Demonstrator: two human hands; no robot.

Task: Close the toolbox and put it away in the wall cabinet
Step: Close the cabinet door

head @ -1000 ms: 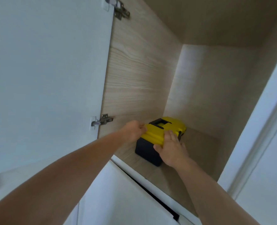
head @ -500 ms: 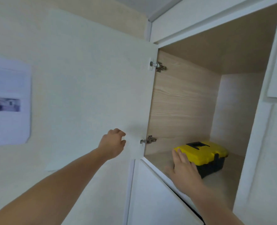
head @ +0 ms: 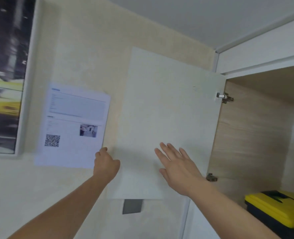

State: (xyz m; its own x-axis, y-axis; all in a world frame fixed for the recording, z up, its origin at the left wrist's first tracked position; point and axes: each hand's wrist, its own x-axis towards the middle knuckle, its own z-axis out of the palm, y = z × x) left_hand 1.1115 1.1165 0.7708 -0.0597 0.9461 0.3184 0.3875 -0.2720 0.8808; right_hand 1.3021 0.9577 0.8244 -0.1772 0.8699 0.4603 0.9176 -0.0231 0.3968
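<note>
The toolbox (head: 277, 209), yellow lid shut over a black body, stands inside the open wall cabinet (head: 249, 135) at the lower right, with neither hand on it. The white cabinet door (head: 163, 107) is swung wide open against the wall. My left hand (head: 106, 163) curls its fingers around the door's free left edge. My right hand (head: 177, 164) is spread flat with fingers apart in front of the door's face; contact with the door is unclear.
A printed sheet with a QR code (head: 73, 125) hangs on the wall left of the door, and a framed picture (head: 4, 75) is further left. Two metal hinges (head: 224, 97) join door and cabinet. A grey plate (head: 132, 206) sits on the wall below the door.
Both hands have left the toolbox and moved left to the open door. My left hand went from the box to the door's edge, and the view has swung left.
</note>
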